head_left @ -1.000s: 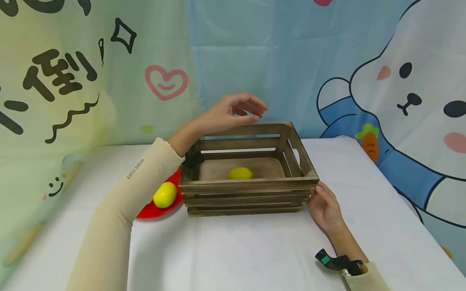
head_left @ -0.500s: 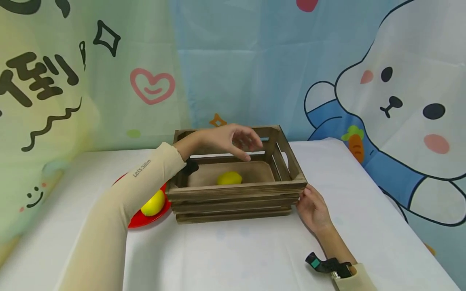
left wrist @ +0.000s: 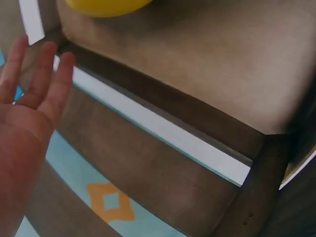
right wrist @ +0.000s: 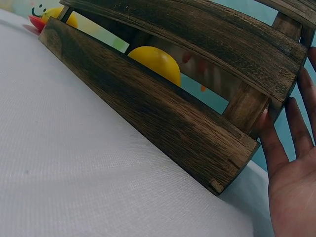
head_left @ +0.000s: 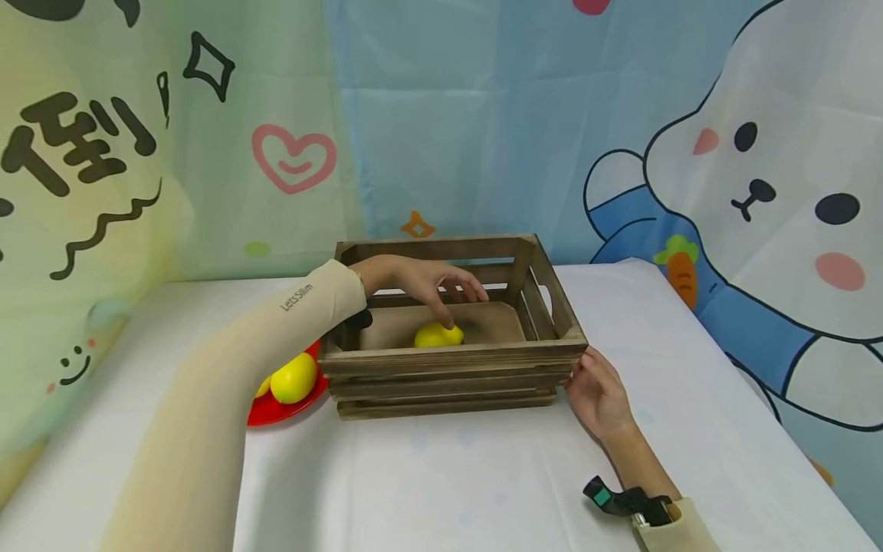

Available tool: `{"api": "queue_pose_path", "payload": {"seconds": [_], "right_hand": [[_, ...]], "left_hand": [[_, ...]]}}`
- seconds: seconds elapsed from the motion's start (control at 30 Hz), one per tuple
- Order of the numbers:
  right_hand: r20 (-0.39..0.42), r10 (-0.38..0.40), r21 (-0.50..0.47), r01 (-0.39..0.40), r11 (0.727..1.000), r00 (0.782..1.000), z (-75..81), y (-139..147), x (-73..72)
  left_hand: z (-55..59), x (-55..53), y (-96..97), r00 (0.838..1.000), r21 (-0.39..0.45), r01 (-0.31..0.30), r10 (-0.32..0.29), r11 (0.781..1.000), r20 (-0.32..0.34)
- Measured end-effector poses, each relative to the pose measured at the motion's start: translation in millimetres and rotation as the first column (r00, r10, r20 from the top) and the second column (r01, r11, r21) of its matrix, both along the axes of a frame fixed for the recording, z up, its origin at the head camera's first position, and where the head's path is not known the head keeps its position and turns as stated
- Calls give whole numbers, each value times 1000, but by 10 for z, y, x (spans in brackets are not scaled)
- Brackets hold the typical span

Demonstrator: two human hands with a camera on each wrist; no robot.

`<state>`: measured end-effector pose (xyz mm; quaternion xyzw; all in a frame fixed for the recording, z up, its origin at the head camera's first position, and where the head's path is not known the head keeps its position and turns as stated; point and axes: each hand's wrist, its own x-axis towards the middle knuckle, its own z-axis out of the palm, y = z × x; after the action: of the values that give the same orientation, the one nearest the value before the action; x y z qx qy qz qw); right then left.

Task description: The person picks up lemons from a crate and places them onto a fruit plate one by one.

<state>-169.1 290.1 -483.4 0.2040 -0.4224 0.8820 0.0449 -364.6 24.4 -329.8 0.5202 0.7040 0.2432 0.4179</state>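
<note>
A brown slatted wooden crate (head_left: 455, 376) stands on the table with one yellow lemon (head_left: 438, 335) on its floor. Over that lemon my left hand (head_left: 434, 284) reaches down into the crate, thumb tip right at the fruit's top and fingers spread loosely. In the left wrist view, the lemon (left wrist: 106, 6) shows at the top edge, beyond the extended fingers (left wrist: 59, 89). My right hand (head_left: 599, 395) rests against the crate's right end. Its fairly straight fingers (right wrist: 298, 123) touch the wood near the corner in the right wrist view.
Left of the crate lies a red plate (head_left: 276, 414) bearing a lemon (head_left: 293, 378) and another yellow fruit, partly hidden by my left sleeve (head_left: 228, 368). A white cloth (head_left: 414, 483) covers the table. A printed curtain (head_left: 448, 115) hangs close behind the crate.
My left hand has come down from above the crate's back rim to the lemon inside. The right hand stays at the crate's right end. The view has shifted slightly.
</note>
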Motion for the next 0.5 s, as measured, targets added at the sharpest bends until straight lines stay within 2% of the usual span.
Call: {"api": "queue_pose_path", "payload": {"seconds": [0.13,0.23,0.3,0.4,0.5], "right_hand": [[-8,2,-16,-2,1000,1000,-1,0,-7],[-6,-2,-19,2,1000,1000,3,-33,-27],[-5,1,-18,-1,1000,1000,7,-58,-40],[-3,-7,-13,7,1000,1000,6,-64,-32],[13,-40,-11,40,999,999,2,-49,-8]], "left_hand": [[-36,-18,5,998,-89,53,-52,995,19],[-37,-7,-16,998,-178,62,-62,982,5],[-49,0,-21,997,-246,69,-78,967,-29],[-86,12,12,989,-353,74,-114,933,-93],[-129,19,61,980,-418,82,-150,905,-133]]}}
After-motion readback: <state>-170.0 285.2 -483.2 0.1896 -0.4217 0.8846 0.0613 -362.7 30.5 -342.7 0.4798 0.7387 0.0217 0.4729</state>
